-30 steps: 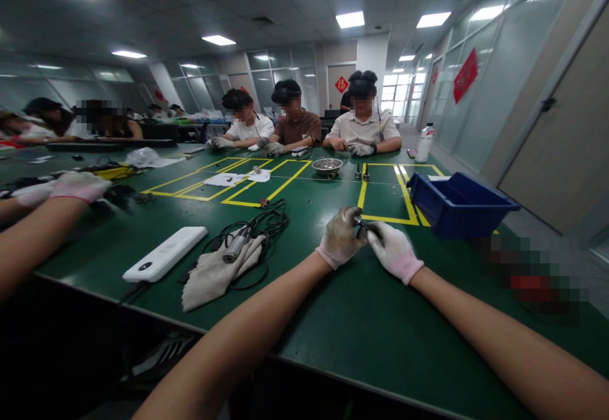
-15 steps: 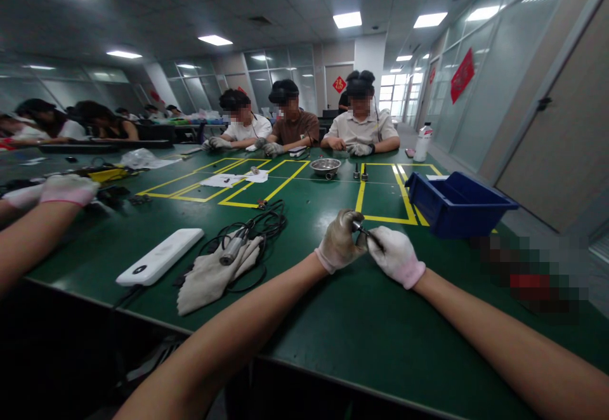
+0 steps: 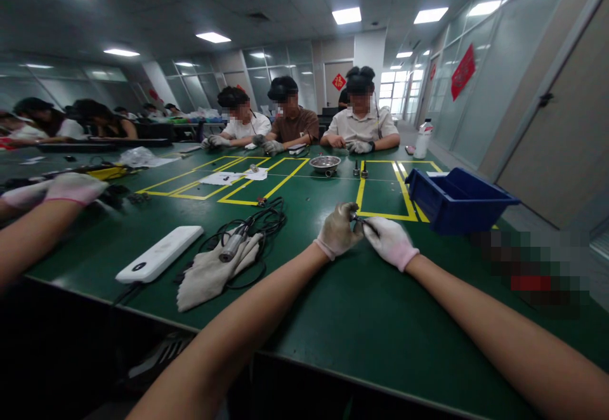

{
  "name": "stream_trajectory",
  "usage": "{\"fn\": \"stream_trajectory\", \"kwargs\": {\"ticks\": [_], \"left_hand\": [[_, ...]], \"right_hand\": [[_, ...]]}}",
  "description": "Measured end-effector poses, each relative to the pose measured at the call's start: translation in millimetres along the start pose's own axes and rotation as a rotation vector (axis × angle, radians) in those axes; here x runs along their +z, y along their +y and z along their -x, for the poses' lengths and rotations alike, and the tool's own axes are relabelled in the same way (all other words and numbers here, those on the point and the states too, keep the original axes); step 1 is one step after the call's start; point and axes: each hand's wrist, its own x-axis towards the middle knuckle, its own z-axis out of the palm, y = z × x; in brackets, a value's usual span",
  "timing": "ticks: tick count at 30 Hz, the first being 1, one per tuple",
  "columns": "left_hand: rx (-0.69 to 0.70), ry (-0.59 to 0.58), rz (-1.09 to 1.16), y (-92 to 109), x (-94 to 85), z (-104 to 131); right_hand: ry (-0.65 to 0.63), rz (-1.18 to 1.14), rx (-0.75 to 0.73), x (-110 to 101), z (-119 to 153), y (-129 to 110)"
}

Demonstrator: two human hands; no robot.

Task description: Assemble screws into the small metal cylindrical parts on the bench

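Observation:
My left hand (image 3: 337, 235), in a grey-palmed work glove, is closed on a small shiny metal part (image 3: 354, 217); its fingers hide most of it. My right hand (image 3: 391, 243), gloved in white with a pink cuff, pinches a thin dark piece that meets the metal part. Whether this piece is a separate tool or belongs to the part cannot be made out. Both hands are close together above the green table (image 3: 328, 325). Beyond them stand two small dark metal fittings (image 3: 364, 170) beside a steel bowl (image 3: 325, 164).
At right is a blue bin (image 3: 469, 209). A white handheld device (image 3: 160, 255), a grey cloth (image 3: 203, 282) and a metal cylinder (image 3: 232, 247) with coiled black cable lie to the left. A co-worker's gloved hand (image 3: 73, 188) is at far left; several people sit opposite, near a bottle (image 3: 423, 139).
Both my hands have shifted slightly up, and the right has moved a little left, closer to the left hand. Less of the held metal part shows between the fingers.

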Motion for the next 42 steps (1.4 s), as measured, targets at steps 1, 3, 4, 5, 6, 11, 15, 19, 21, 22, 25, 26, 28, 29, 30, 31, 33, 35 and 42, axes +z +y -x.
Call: {"fn": "stream_trajectory", "kwargs": {"ticks": [1, 3, 4, 5, 6, 11, 15, 19, 21, 22, 25, 26, 28, 29, 30, 31, 33, 35, 42], "left_hand": [[-0.031, -0.053, -0.013, -3.3, 1.3, -1.7], [-0.076, -0.145, -0.005, -8.1, 0.0, -3.4], [-0.088, -0.181, 0.019, -9.5, -2.8, -3.0], [-0.097, -0.215, 0.051, -10.2, -6.8, -1.9], [-0.103, -0.251, 0.088, -10.4, -11.8, -0.2], [-0.182, -0.379, 0.215, -8.5, -32.6, 6.1], [-0.218, -0.357, 0.207, -6.5, -32.1, 4.3], [-0.192, -0.328, 0.168, -2.8, -26.7, 3.5], [-0.204, -0.265, 0.131, 0.6, -23.5, 3.9], [-0.214, -0.235, 0.116, 2.7, -21.8, 4.3], [-0.238, -0.17, 0.086, 9.8, -16.9, 5.9], [-0.24, -0.153, 0.08, 12.2, -15.8, 6.5], [-0.235, -0.116, 0.072, 16.4, -14.6, 7.6], [-0.233, -0.098, 0.07, 18.3, -14.7, 8.0], [-0.233, -0.083, 0.07, 20.1, -15.1, 8.2], [-0.236, -0.074, 0.072, 21.6, -15.7, 8.3], [-0.245, -0.071, 0.087, 24.2, -17.8, 7.5], [-0.229, -0.07, 0.11, 25.9, -20.3, 5.8], [-0.098, -0.097, 0.112, 23.1, -25.0, 4.8]], "right_hand": [[-0.033, 0.035, 0.051, 1.6, -2.1, 1.7], [-0.09, 0.109, 0.128, 3.1, -4.3, 3.6], [-0.108, 0.137, 0.146, 2.8, -4.2, 3.6], [-0.121, 0.156, 0.149, 1.7, -3.4, 2.8], [-0.133, 0.17, 0.141, 0.1, -2.0, 1.3], [-0.214, 0.245, 0.082, -7.9, 4.2, -8.1], [-0.184, 0.274, 0.082, -7.3, 4.3, -9.1], [-0.131, 0.281, 0.057, -5.0, 4.4, -6.5], [-0.094, 0.288, 0.053, -4.3, 4.6, -5.4], [-0.075, 0.294, 0.052, -4.2, 4.9, -4.8], [-0.022, 0.313, 0.025, -4.1, 6.2, -3.7], [-0.006, 0.317, 0.008, -4.3, 6.9, -3.6], [0.024, 0.318, -0.032, -4.9, 8.7, -3.8], [0.037, 0.318, -0.055, -5.3, 9.6, -4.2], [0.048, 0.318, -0.078, -5.7, 10.6, -4.8], [0.056, 0.319, -0.101, -6.1, 11.5, -5.5], [0.063, 0.319, -0.138, -7.0, 12.8, -7.0], [0.072, 0.312, -0.151, -8.1, 13.5, -8.7], [0.02, 0.235, -0.099, -12.1, 13.8, -14.4]]}}
